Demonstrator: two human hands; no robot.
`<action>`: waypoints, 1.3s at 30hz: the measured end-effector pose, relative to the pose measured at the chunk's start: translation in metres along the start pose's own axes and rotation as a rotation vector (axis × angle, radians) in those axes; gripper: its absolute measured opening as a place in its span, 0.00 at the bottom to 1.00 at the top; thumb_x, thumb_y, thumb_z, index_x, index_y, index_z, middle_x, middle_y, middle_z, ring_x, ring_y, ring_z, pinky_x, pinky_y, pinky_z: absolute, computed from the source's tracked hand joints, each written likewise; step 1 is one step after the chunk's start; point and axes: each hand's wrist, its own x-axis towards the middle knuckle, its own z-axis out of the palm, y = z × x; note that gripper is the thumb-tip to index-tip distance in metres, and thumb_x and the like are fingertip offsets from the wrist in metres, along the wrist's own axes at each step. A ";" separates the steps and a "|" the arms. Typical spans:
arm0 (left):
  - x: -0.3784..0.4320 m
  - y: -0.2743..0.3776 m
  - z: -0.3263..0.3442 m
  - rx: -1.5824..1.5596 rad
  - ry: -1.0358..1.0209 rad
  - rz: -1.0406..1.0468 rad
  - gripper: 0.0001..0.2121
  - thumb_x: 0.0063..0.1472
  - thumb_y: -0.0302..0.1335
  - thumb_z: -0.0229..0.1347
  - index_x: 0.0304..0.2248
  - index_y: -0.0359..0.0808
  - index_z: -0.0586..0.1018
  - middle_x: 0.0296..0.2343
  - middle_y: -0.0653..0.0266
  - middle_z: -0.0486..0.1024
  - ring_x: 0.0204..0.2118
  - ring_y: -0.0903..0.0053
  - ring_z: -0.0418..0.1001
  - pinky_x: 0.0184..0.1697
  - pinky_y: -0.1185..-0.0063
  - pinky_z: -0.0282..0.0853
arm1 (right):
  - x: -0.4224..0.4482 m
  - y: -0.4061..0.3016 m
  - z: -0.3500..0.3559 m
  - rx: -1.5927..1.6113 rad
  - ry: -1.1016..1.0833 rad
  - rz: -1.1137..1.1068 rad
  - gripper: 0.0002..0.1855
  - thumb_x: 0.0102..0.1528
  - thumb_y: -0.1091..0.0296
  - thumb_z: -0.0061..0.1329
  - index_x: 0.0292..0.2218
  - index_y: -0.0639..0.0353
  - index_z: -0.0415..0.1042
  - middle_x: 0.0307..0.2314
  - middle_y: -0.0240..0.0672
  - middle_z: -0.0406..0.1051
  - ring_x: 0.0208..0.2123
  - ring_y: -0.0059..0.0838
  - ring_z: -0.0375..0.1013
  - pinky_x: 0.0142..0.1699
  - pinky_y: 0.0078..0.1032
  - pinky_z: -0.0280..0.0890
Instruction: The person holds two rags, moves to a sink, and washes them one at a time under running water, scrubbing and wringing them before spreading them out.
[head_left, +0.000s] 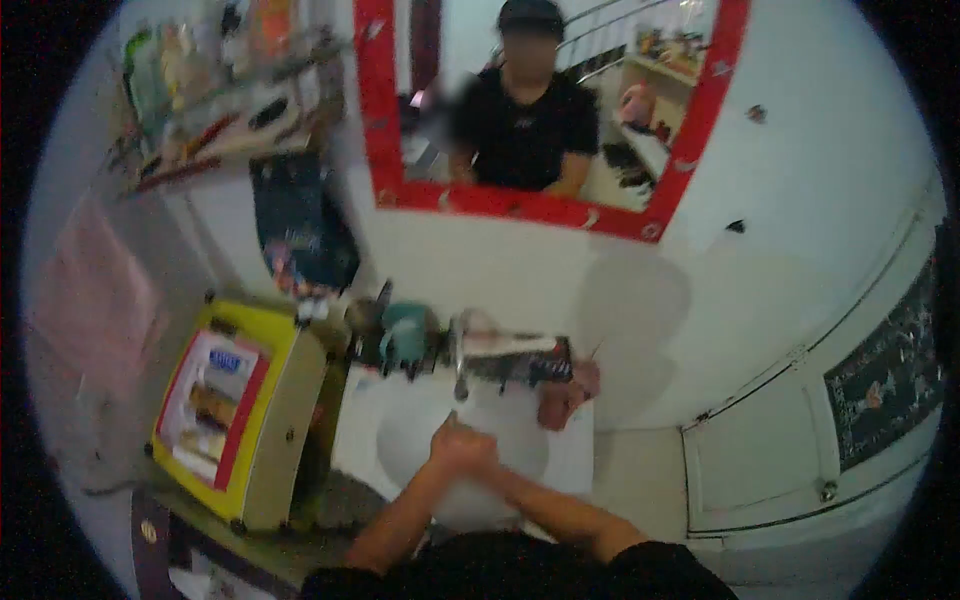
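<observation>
Both my hands are together over the white washbasin (397, 431), just below the metal tap (461, 379). My left hand (446, 444) and my right hand (480, 454) touch and overlap, and the blur hides how the fingers lie. No object shows in either of them. Behind the basin stand a green cup (406, 334) and a dark box-shaped pack (517, 356). A reddish cloth or sponge-like item (566, 394) rests on the basin's right rim.
A red-framed mirror (517, 202) on the wall reflects a person in black. To the left are a yellow-edged cabinet (281, 420), a shelf of toiletries (225, 142), a dark hanging bag (304, 225) and a pink towel (101, 300). A white door (757, 465) stands right.
</observation>
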 end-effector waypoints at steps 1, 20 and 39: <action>0.001 -0.006 0.000 -0.080 0.009 -0.016 0.13 0.57 0.35 0.41 0.38 0.37 0.68 0.35 0.61 0.67 0.37 0.70 0.66 0.41 0.70 0.63 | -0.007 0.017 0.016 -0.073 -0.039 0.011 0.08 0.45 0.59 0.43 0.25 0.50 0.69 0.20 0.34 0.67 0.23 0.34 0.68 0.27 0.33 0.62; -0.022 -0.027 -0.020 -0.540 -0.104 -0.040 0.12 0.56 0.42 0.46 0.34 0.43 0.69 0.31 0.69 0.70 0.31 0.78 0.69 0.33 0.77 0.67 | -0.016 -0.011 0.000 0.269 0.032 -0.015 0.09 0.39 0.59 0.51 0.22 0.52 0.67 0.22 0.31 0.68 0.22 0.34 0.66 0.23 0.30 0.61; -0.031 0.017 -0.049 -0.426 0.213 0.122 0.15 0.57 0.39 0.44 0.40 0.39 0.68 0.37 0.63 0.68 0.40 0.70 0.66 0.42 0.71 0.63 | 0.010 0.030 -0.004 1.038 -0.096 0.997 0.13 0.49 0.58 0.46 0.27 0.60 0.68 0.24 0.35 0.69 0.21 0.28 0.68 0.26 0.28 0.60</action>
